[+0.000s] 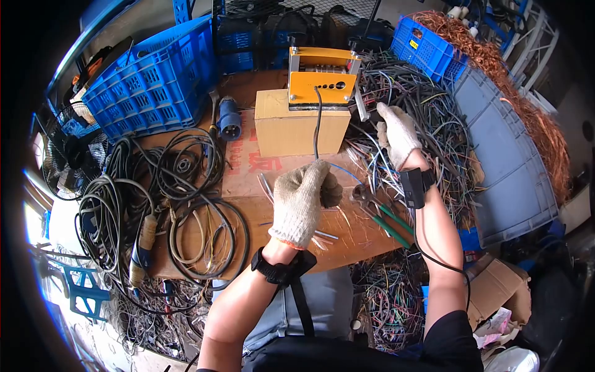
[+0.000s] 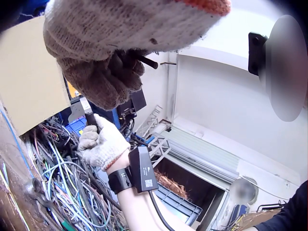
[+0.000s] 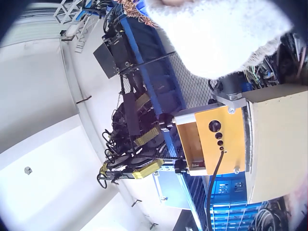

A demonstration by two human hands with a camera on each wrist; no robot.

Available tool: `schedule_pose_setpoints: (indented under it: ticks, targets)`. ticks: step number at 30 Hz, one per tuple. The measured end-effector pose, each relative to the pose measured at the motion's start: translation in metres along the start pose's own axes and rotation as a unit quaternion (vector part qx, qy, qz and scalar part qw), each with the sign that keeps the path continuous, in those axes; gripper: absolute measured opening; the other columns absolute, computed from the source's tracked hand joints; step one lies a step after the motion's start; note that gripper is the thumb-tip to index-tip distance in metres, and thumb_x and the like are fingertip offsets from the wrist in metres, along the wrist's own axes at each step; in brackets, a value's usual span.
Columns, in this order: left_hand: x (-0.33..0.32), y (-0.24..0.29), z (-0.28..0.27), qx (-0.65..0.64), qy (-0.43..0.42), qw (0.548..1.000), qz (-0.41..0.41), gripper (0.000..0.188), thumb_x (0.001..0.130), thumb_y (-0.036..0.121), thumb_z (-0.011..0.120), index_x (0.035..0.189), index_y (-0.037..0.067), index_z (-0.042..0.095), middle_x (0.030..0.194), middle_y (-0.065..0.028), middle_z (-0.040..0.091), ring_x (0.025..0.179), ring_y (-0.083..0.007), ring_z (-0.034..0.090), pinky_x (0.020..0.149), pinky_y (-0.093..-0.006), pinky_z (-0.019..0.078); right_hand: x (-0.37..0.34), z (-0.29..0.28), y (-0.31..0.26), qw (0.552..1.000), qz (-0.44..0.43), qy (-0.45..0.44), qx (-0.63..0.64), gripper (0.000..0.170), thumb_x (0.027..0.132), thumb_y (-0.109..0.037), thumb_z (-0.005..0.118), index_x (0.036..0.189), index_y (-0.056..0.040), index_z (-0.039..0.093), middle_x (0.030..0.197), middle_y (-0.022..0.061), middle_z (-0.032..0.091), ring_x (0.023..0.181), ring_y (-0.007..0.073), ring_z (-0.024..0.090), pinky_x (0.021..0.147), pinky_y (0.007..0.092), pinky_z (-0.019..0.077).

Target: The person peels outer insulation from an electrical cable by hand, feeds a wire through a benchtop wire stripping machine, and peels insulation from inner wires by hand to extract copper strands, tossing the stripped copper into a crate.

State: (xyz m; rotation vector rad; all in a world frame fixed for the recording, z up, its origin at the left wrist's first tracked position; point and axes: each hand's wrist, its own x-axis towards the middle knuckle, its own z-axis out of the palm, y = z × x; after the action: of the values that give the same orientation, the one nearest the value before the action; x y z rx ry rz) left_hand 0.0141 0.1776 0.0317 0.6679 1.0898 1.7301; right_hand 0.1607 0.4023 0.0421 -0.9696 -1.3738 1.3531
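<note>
- Nearest the head camera, a dark shirt (image 1: 347,356) and grey trousers (image 1: 328,291) filled the space behind the left hand (image 1: 302,201).
- Under and ahead of that hand spread a brown wooden table (image 1: 356,240); a heap of tangled wires (image 1: 434,102) lay around and beyond the right hand (image 1: 400,133).
- Left of the left hand sat coiled cables (image 1: 207,164), with a blue crate (image 1: 149,93) and a fan (image 1: 80,152) farther out.
- Green-handled pliers (image 1: 393,233) rested between the hands; right of the right hand were a grey crate (image 1: 508,167) and copper wire (image 1: 542,133).
- White walls (image 2: 231,96) rose beyond the right hand.
- Red characters (image 1: 265,163) ahead of the left hand were partly hidden and unreadable; a QR code (image 2: 148,183) marked the box on the right wrist.
- A black cable (image 1: 319,124) ran from the left hand to a yellow machine (image 1: 304,84), entering its smallest, leftmost hole; its long axis pointed away from the body, bowing slightly.
- The gloved left hand was clenched around the cable, a short end jutting from its curled fingers.
- The gloved right hand grasped a black handle (image 2: 90,118) beside the machine.
</note>
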Motion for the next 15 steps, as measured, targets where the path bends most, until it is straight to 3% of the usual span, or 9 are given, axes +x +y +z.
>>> schedule_pose_setpoints:
  ticks: [5,8,15]
  targets:
    - [0.001,0.003,0.001,0.013,-0.007,1.000,-0.002,0.035,0.099,0.026,0.062,0.078,-0.001,0.066,0.072,-0.0112,0.068,0.062,-0.0209,0.068,0.063,-0.0337,0.0589,-0.006,0.006,-0.032,0.999,-0.004,0.015,0.038,0.020,0.096,-0.030,0.069,0.091,-0.0150,0.057,0.062,-0.0054,0.051,0.044,0.0049,0.048,0.040,0.0204,0.0394]
    - [0.009,0.000,-0.002,0.008,-0.005,0.999,-0.038,0.035,0.099,0.027,0.062,0.078,-0.001,0.066,0.072,-0.0103,0.068,0.063,-0.0207,0.068,0.064,-0.0337,0.0592,0.014,0.006,-0.044,0.998,-0.045,-0.016,0.052,0.019,0.096,-0.028,0.069,0.094,-0.0128,0.059,0.060,-0.0042,0.050,0.044,0.0066,0.046,0.040,0.0226,0.0360]
    - [0.010,0.002,-0.001,-0.003,-0.004,1.000,0.000,0.034,0.100,0.030,0.060,0.082,0.001,0.064,0.075,-0.0096,0.067,0.064,-0.0204,0.068,0.066,-0.0327,0.0592,0.017,0.012,-0.050,0.994,-0.015,-0.012,0.108,0.018,0.098,-0.028,0.068,0.097,-0.0120,0.060,0.058,-0.0020,0.050,0.042,0.0096,0.045,0.041,0.0251,0.0345]
